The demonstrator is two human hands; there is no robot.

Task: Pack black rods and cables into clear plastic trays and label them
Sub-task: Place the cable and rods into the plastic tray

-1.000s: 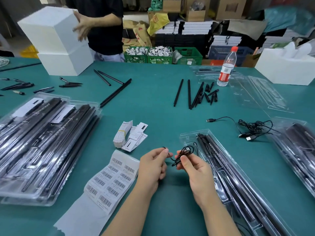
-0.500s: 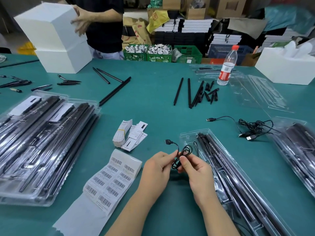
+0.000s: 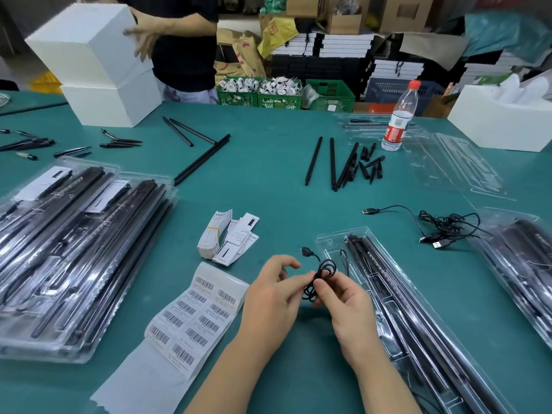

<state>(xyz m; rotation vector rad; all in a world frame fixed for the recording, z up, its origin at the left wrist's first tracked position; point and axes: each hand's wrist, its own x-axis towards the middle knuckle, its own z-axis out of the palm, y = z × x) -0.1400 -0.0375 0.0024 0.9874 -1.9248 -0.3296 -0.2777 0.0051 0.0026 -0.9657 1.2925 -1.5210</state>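
My left hand point(image 3: 274, 294) and my right hand point(image 3: 343, 300) both pinch a small coiled black cable point(image 3: 321, 274) above the green table, its plug sticking up to the left. Just right of my hands lies an open clear plastic tray point(image 3: 331, 240) with long black rods point(image 3: 397, 294) in it. More black cables point(image 3: 442, 228) lie tangled to the right. Loose black rods point(image 3: 331, 162) lie farther back. A barcode label sheet point(image 3: 194, 315) lies left of my left hand.
Stacked packed trays point(image 3: 74, 249) fill the left side, and another packed tray point(image 3: 519, 270) sits at the right edge. Small paper tags point(image 3: 227, 237) lie in the middle. A water bottle point(image 3: 398, 118), empty clear trays point(image 3: 448, 162) and white boxes point(image 3: 89, 64) stand farther back, where a person handles a box.
The cable's plug end has come free and now sticks up left of the coil. My hands stay close together on the cable. The person behind shifted the upper white box.
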